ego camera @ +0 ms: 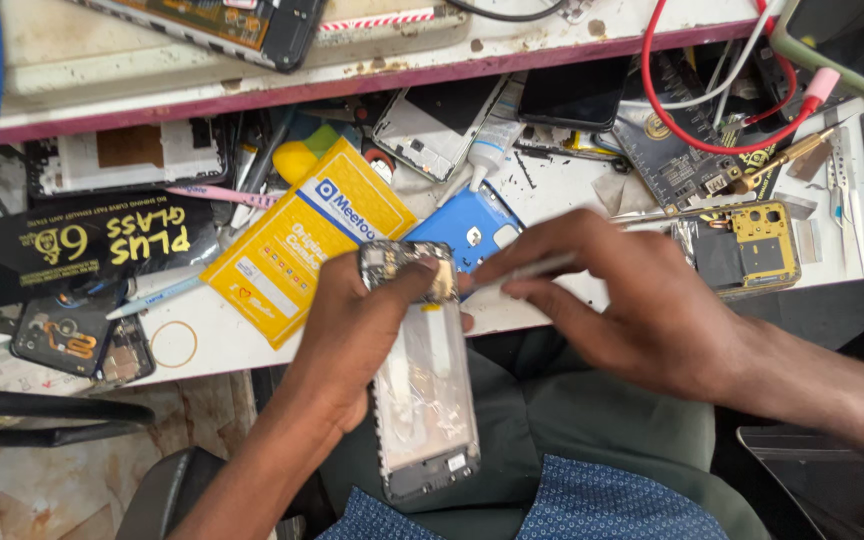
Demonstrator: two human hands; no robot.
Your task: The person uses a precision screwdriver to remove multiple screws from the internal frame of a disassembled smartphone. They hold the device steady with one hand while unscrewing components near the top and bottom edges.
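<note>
- The left hand [352, 330] grips an opened phone frame [422, 400] over the lap, just off the counter's [552, 190] front edge.
- The right hand [642, 300] pinches a thin tool [522, 270] at the frame's top end.
- Back cover already off, insides bared; the camera-end board [402, 262] looks unremoved.
- A yellow packet [292, 250] lies near the counter's front edge.

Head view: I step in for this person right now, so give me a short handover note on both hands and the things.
Left hand: grip shut around the opened phone frame with pale inner panel, held upright over the lap, thumb near its camera end.
Right hand: grip shut on a thin pale tool, its tip at the frame's top edge.
On the white cluttered workbench: yellow flat packet, blue phone back cover, yellow-plated phone board frame.
Done: the phone is open.
Left: work at the top edge is underway.
</note>
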